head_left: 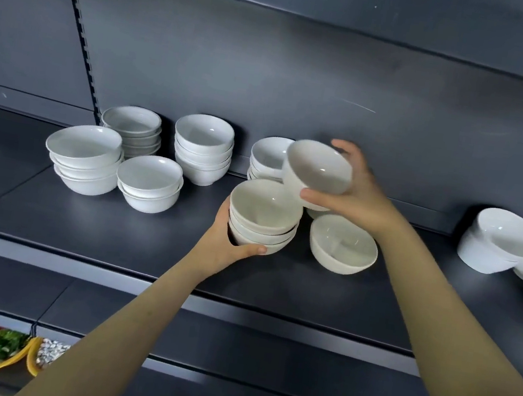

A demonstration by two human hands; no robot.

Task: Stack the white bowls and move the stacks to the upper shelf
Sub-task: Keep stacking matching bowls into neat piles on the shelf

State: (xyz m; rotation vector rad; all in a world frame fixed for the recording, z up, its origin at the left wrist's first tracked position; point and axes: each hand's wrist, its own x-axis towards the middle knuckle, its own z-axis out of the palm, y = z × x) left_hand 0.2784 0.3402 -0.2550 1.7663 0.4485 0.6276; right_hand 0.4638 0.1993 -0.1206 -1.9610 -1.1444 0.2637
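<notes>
My left hand [221, 242] cups a three-bowl stack [264, 213], thumb curled across its lower front and fingers hidden behind. Just above and to the right of that stack, my right hand [361, 192] grips a single tilted bowl [317, 169], thumb on the near wall and fingers over the far rim. Right of the stack a lone bowl [343, 245] sits on the dark shelf [111, 236], and other stacks [203, 148] stand to its left.

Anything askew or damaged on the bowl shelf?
Yes: at the shelf's right end, the top bowl sits tilted in the one under it, not nested flat. The stacks at the left stand level. The right hand holds a tilted bowl, the left hand a small stack. No chips or spills show.
</notes>
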